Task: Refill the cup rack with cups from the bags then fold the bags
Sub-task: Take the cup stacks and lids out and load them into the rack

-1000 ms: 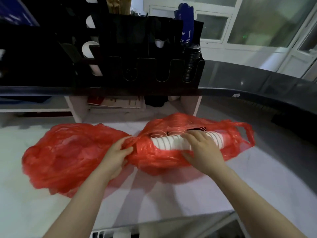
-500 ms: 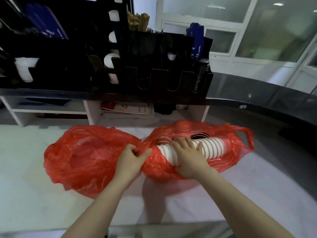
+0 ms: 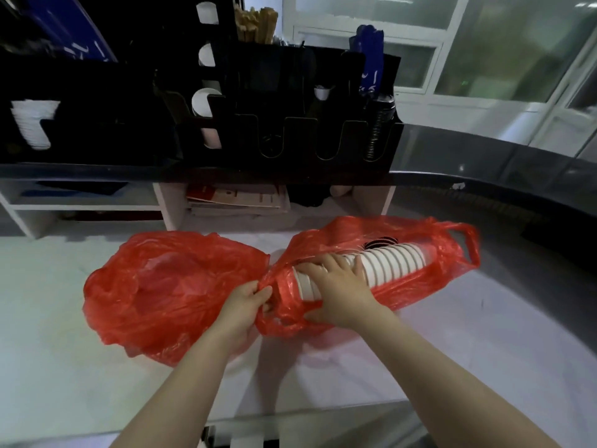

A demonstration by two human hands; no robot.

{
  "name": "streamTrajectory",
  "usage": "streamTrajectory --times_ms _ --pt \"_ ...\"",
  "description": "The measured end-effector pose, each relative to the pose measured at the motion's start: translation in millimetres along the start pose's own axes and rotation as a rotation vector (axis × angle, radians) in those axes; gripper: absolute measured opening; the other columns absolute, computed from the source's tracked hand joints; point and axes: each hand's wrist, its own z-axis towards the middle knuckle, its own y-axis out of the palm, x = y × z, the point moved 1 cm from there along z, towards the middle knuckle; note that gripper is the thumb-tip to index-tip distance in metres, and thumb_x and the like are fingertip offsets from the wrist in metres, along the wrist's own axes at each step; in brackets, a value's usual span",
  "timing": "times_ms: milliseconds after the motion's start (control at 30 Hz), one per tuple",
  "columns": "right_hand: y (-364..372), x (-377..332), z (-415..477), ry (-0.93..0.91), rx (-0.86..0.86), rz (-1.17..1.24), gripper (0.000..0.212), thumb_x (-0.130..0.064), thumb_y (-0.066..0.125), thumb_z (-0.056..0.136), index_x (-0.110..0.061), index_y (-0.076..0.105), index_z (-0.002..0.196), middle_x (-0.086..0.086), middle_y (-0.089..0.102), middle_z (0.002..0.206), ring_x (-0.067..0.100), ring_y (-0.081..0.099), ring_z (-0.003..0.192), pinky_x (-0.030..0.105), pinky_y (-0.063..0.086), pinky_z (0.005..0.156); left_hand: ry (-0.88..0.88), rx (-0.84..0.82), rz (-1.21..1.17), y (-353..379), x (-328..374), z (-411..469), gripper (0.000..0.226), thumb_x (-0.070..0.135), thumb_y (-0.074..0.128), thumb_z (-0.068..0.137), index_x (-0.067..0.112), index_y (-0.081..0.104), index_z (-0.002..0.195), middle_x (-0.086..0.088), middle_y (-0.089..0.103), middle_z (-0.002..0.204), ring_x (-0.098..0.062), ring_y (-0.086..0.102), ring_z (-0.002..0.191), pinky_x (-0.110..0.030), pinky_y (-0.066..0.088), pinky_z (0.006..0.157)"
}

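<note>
Two red plastic bags lie on the white counter. The right bag (image 3: 429, 286) holds a lying stack of white paper cups (image 3: 394, 265). My right hand (image 3: 336, 291) curls over the near end of that stack inside the bag's mouth. My left hand (image 3: 245, 300) pinches the bag's red rim just left of the cups. The left bag (image 3: 168, 286) sits puffed up beside it; its contents are hidden. The black cup rack (image 3: 284, 124) stands on the dark ledge behind, with a few white cups (image 3: 203, 103) showing in its left slot.
A dark curved ledge (image 3: 484, 176) runs above the counter. Papers (image 3: 239, 198) lie in the shelf under it. Wooden stirrers (image 3: 255, 22) and a blue packet (image 3: 368, 56) stick out above the rack. More white cups (image 3: 32, 122) sit at far left.
My right hand slid left along the cup stack toward the bag's mouth and closed round its near end. My left hand kept its pinch on the bag's rim. The camera tilted up.
</note>
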Motion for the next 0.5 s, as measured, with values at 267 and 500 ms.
streamTrajectory --times_ms 267,500 --pt "5 -2 6 0.066 0.104 -0.013 0.064 -0.072 0.043 0.08 -0.041 0.035 0.135 -0.005 0.039 0.138 0.026 0.033 0.132 0.064 0.012 0.108 -0.154 0.309 0.033 -15 -34 19 0.018 -0.001 0.044 0.095 0.009 0.057 0.087 -0.012 0.059 0.075 -0.031 0.06 0.073 -0.04 0.055 0.062" --pt "-1 4 8 0.055 0.113 0.045 0.045 -0.055 0.038 0.093 -0.039 0.039 0.136 -0.008 0.04 0.139 0.022 0.03 0.135 0.062 0.011 0.11 0.199 0.301 1.281 -25 -33 1 0.023 0.006 0.049 0.084 0.015 0.048 0.104 -0.012 0.064 0.105 -0.036 0.06 0.1 -0.036 0.04 0.075"
